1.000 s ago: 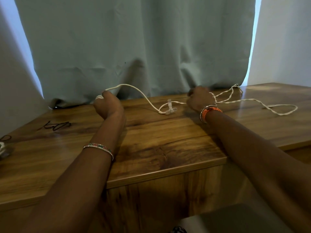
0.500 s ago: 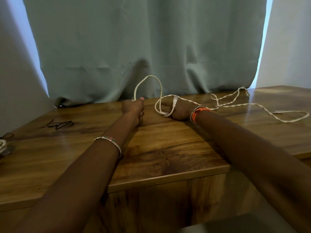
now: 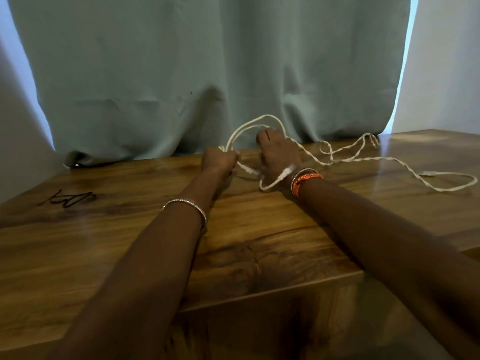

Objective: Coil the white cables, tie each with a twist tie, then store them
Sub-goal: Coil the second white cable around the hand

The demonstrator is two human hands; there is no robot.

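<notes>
**Desk:** What have you got at the far edge of the table?

**Operator:** From my head view, both hands are working the white cable (image 3: 345, 160) on the wooden table (image 3: 246, 229), close to the green curtain (image 3: 207, 68). My left hand (image 3: 219, 161) is curled tight around the gathered loops. My right hand (image 3: 279, 152) has a loop around it near the wrist; whether its fingers grip the cable I cannot tell.

**Desk:** And the remainder of the cable?

**Operator:** It trails away to my right across the tabletop, twisted on itself, ending in a long loop near the right edge. Black twist ties (image 3: 68, 199) lie well apart on the left side of the table. An orange bracelet (image 3: 306, 181) sits on my right wrist.
</notes>
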